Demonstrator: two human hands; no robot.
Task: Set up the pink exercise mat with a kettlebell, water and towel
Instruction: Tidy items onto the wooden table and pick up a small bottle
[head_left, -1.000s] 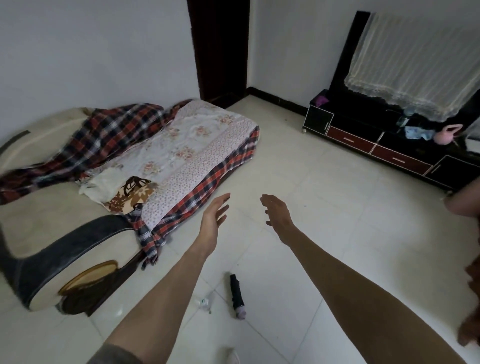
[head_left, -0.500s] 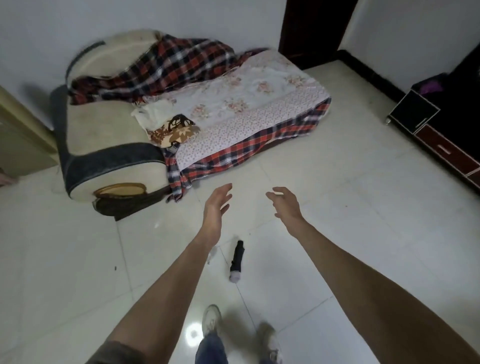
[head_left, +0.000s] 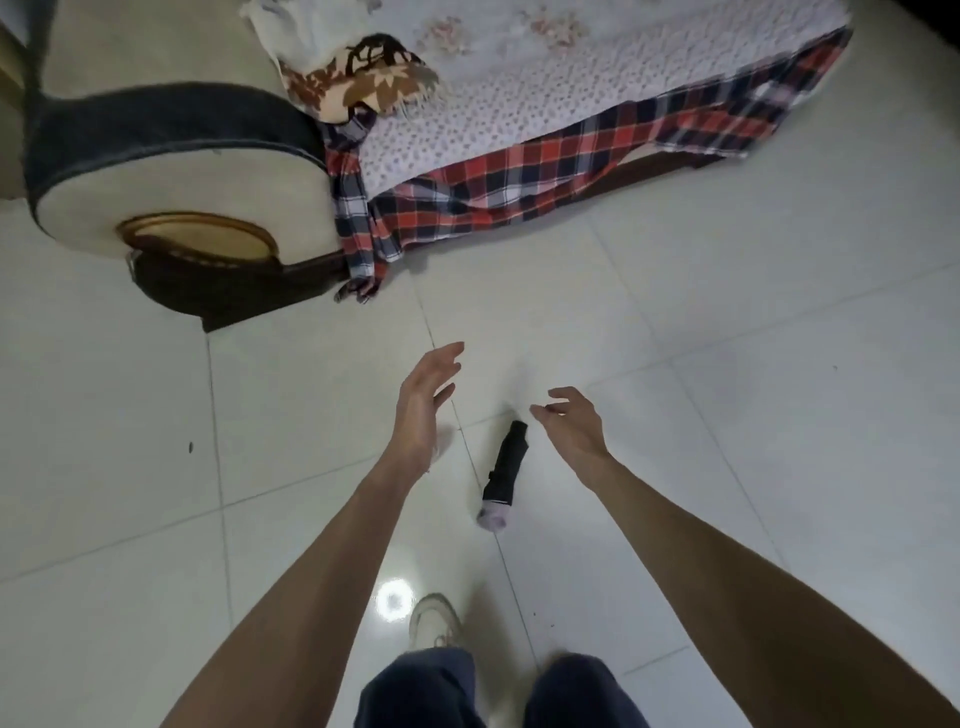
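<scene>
View tipped down; black roll (head_left: 503, 470) nearer 2 empty, loose-fingered hands: left hand (head_left: 423, 408), right hand (head_left: 571, 423).

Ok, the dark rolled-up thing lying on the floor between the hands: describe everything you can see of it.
The folded umbrella is a slim black fabric bundle with a pale lilac end nearest the person and a narrower dark tip pointing away. It lies flat on the white tiled floor, slightly slanted, across a grout line. Neither hand touches it; the right hand hovers open just above its far tip.
</scene>
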